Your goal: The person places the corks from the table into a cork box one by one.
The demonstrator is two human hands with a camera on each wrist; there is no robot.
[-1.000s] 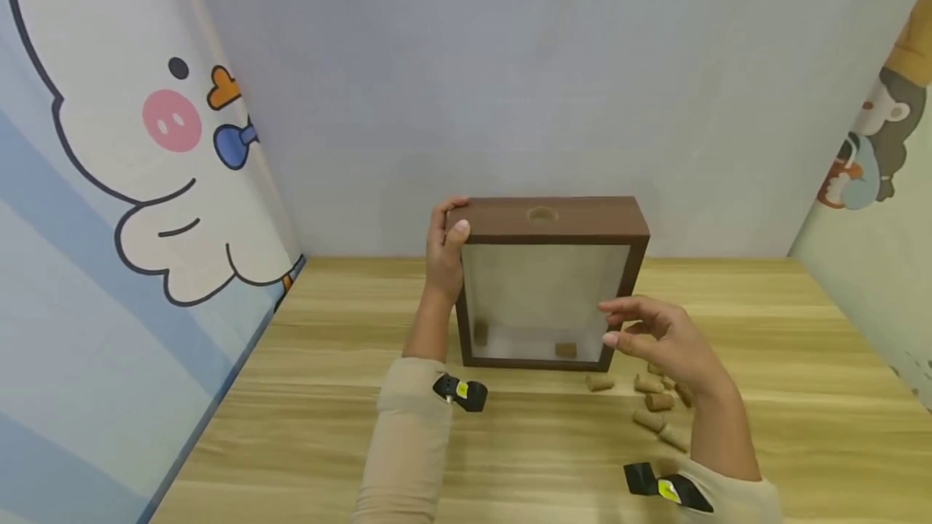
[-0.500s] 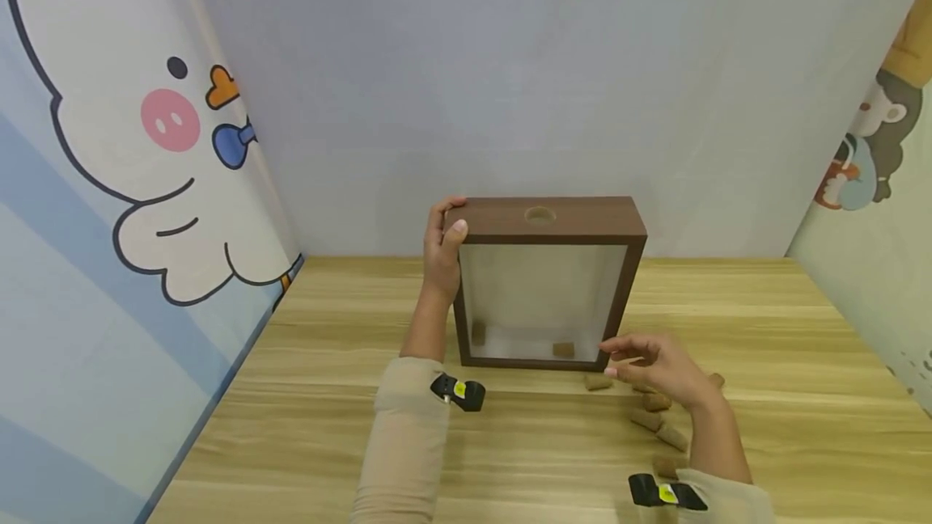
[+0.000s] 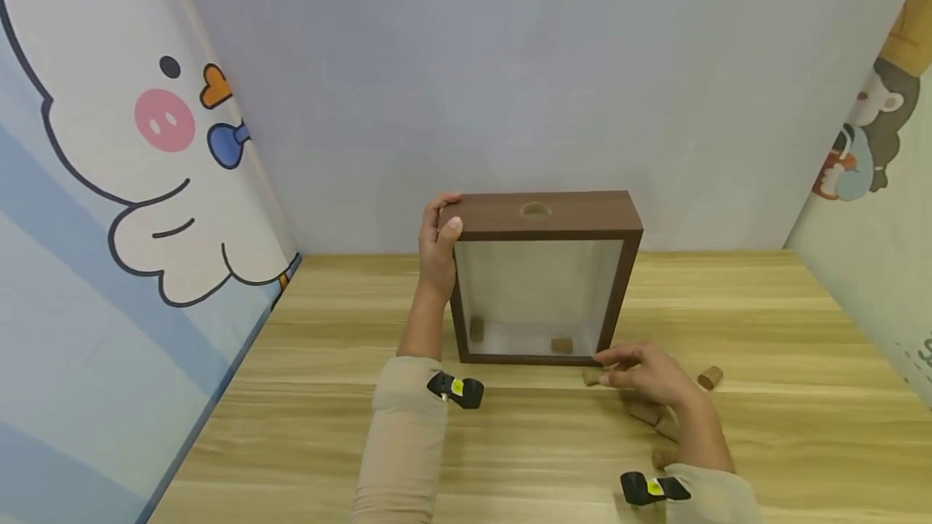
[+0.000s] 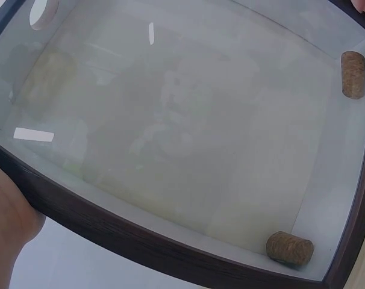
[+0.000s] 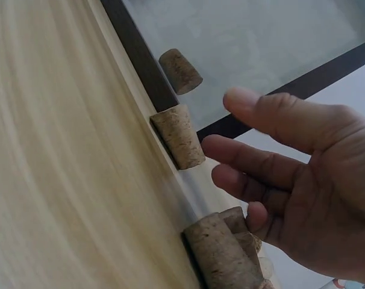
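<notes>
I've got a wooden worktop (image 3: pixel 328 459) across the lower half of my head cam, with a clear-fronted brown box (image 3: pixel 582 214) standing upright around the centre. The left hand (image 3: pixel 438 257) grips its upper left corner, while the right hand (image 3: pixel 648 374), lower right, is relaxed, thumb and fingers apart, just beside a loose cork (image 5: pixel 179 137). Two corks (image 3: pixel 561 344) lie inside, down low.
</notes>
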